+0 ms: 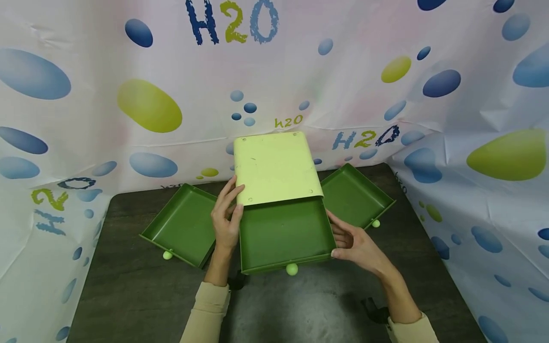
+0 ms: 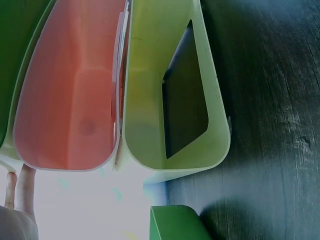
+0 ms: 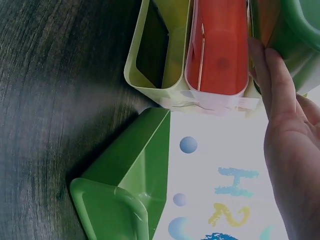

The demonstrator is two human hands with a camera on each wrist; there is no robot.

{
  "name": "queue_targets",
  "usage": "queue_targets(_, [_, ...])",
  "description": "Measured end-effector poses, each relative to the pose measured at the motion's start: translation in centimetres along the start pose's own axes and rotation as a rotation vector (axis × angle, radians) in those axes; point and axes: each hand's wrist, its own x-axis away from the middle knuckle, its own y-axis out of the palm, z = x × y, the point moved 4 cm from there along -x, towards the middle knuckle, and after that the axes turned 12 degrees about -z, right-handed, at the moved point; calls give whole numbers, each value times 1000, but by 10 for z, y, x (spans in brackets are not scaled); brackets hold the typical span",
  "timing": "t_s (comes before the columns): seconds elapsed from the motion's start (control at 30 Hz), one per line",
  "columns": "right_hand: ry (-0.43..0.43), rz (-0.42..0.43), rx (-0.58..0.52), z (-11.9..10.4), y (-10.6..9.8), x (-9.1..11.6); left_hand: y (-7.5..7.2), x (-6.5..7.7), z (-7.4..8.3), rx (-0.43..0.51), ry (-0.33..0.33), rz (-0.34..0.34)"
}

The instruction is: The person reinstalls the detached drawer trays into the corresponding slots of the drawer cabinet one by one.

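A light-yellow cabinet (image 1: 276,166) stands as a stack of three compartments. A green drawer (image 1: 287,233) with a round light-green knob (image 1: 292,269) sticks far out of its top compartment. My left hand (image 1: 225,219) rests on the cabinet's left side, its fingers extended at the edge. My right hand (image 1: 358,245) holds the drawer's right front corner, thumb at the front and fingers along the side. Below, the pink middle compartment (image 2: 55,115) and the yellow-green bottom compartment (image 2: 145,110) are without drawers in both wrist views. The drawer's back end is hidden inside.
A second green drawer (image 1: 184,228) lies on the dark table (image 1: 128,295) to the left. Another green drawer (image 1: 356,195) lies to the right, partly behind the cabinet. A white curtain (image 1: 206,95) with blue and green spots hangs behind and at the sides.
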Motion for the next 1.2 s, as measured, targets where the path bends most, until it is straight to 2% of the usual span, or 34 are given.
queue_targets(0.37, [-45,20,-3,0,0,-2,-1,0,2,23,-3,-8])
queue_targets(0.67, [-27,46,80,-1,-1,-6,-3,1,2,23,-14,-13])
queue_targets(1.2, [-61,55,7,-2,-3,-10,-3,-1,1,45,-29,-17])
